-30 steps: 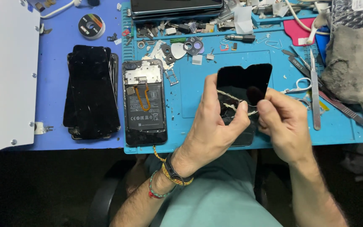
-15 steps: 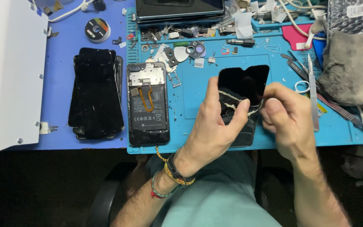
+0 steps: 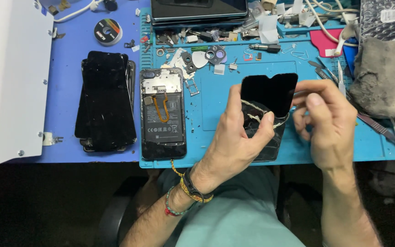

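My left hand [image 3: 241, 137] pins the black glass phone screen [image 3: 268, 105] while my right hand [image 3: 328, 121] pinches its pale adhesive strip [image 3: 257, 116], which I judge could snap if yanked.

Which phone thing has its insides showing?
The opened phone lying in the middle, on the blue mat's left part. Its battery and orange ribbon cable show; the other pieces are plain black.

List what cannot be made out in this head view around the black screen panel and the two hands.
- Lower part of the black screen panel: covered by the left hand.
- Right hand fingertips: curled under, so what they pinch is hidden.
- Pale strip on the panel: too thin to identify.
- Small parts on the blue mat: too small to tell apart.
- Grey cloth: cut off by the right edge.
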